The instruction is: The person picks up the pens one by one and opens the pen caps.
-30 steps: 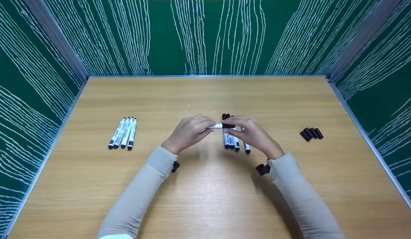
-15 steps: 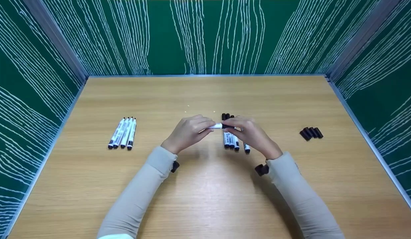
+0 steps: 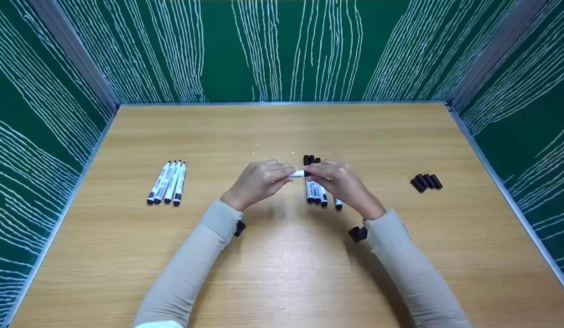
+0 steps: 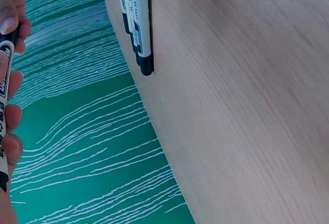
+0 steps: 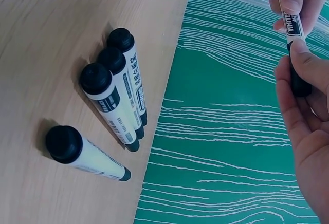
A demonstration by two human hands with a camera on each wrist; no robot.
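In the head view a white whiteboard marker (image 3: 297,173) lies level between both hands, above the table. My left hand (image 3: 259,180) grips its white barrel. The thumb and fingers of my right hand (image 3: 348,187) pinch its black cap (image 5: 299,77), which is on the marker in the right wrist view. Three capped markers (image 3: 315,193) lie side by side under the right hand. Another marker (image 5: 90,154) lies apart from them, to their right in the head view. The hand hides part of these markers.
On the left side several uncapped markers (image 3: 166,183) lie in a row, tips away from me. Several loose black caps (image 3: 426,182) lie together at the right. Green walls (image 3: 396,50) with white lines border the wooden table (image 3: 282,273) at the back and sides.
The right hand has shifted slightly left, and its fingers now cover more of the cap. The left hand keeps hold of the barrel almost unmoved.
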